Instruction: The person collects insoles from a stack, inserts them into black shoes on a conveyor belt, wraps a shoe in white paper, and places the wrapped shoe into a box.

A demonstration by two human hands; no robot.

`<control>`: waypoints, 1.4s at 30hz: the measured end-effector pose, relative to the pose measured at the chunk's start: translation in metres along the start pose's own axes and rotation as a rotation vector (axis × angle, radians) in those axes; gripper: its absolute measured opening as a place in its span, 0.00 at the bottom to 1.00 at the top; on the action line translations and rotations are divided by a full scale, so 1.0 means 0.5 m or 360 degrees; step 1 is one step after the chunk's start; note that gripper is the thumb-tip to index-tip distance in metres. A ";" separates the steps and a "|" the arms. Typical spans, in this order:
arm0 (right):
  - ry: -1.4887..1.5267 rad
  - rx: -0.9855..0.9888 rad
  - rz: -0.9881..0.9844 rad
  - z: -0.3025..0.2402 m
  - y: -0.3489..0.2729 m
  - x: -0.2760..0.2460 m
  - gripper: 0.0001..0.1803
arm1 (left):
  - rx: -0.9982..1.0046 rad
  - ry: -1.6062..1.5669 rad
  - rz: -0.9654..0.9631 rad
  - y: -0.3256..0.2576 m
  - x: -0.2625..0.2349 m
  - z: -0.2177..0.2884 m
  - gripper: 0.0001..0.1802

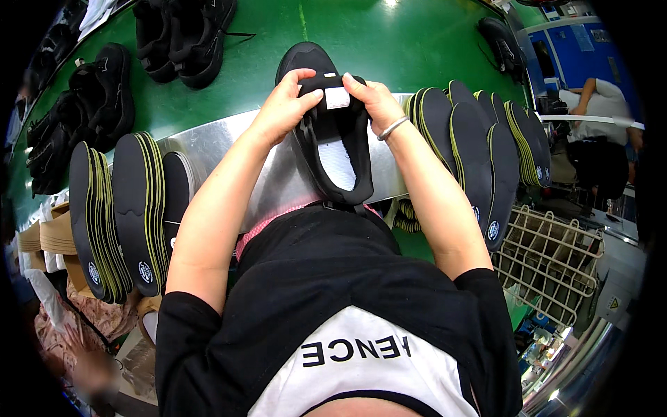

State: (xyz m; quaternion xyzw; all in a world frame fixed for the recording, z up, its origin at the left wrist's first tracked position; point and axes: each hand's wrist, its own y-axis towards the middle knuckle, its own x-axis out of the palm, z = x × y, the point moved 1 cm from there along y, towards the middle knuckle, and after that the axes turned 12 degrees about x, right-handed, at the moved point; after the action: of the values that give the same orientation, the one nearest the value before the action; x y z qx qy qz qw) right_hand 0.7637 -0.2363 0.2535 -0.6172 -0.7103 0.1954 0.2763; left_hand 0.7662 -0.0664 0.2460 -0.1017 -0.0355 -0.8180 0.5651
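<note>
A black shoe (360,135) lies in front of me with its toe pointing away and its heel close to my waist. At the tongue's left edge, my left hand (283,108) grips with thumb and fingers. My right hand (379,104), a bangle on its wrist, pinches the other side of the tongue. Between the two thumbs shows a white label (338,98) on the tongue. The shoe's opening is spread, baring a pale inner sole (337,165). Some fingertips are hidden behind the tongue.
Stacks of black insoles with yellow-green edges stand left (139,215) and right (472,153) of a metal plate (267,187). More black shoes (184,42) sit on the green table (278,21). A wire basket (549,257) is at right. Other people (604,111) are nearby.
</note>
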 end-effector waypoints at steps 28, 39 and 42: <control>-0.1856 -0.0590 0.1067 -0.029 -0.221 -0.115 0.25 | 0.0215 0.0033 0.0447 -0.091 -0.023 0.005 0.16; -0.2457 0.0984 0.1669 -0.012 -0.293 -0.262 0.37 | 0.0275 0.0407 0.0505 -0.099 0.002 0.030 0.17; -0.2357 0.1219 0.1591 -0.034 -0.280 -0.257 0.38 | 0.0245 0.0544 0.0547 -0.093 -0.006 0.031 0.20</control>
State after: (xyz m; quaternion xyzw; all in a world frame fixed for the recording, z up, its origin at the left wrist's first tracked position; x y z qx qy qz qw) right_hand 0.6777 -0.3865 0.3340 -0.4366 -0.2486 0.8470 -0.1734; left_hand 0.7258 -0.0444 0.2634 0.0768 0.0164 -0.7100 0.6998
